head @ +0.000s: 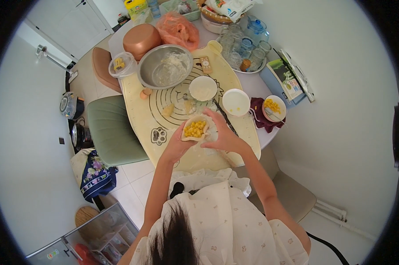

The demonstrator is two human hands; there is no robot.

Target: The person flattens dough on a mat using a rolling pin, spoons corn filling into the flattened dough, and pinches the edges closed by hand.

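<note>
My left hand (176, 148) cups a round dough wrapper (188, 137) from its left side and below. Yellow corn kernels (195, 128) fill the wrapper, whose edge curls up around them. Beside it on the right, my right hand (228, 135) has thumb and fingers spread apart and holds nothing. Both hands are above a cream kneading mat (138, 111) printed with dark rings. Two dough pieces (168, 110) lie on the mat just beyond the wrapper. A dark rod (226, 118) passes behind my right hand, and a light wooden rod (227, 159) lies nearer my body.
Past the dough stand a bowl of flour (203, 89), a white bowl (236, 102) and a floury steel basin (166, 68). At right, a bowl of corn (273, 106) holds a spoon. Eggshells (145, 93) sit at left. Glassware (246, 49) fills a tray at the back right.
</note>
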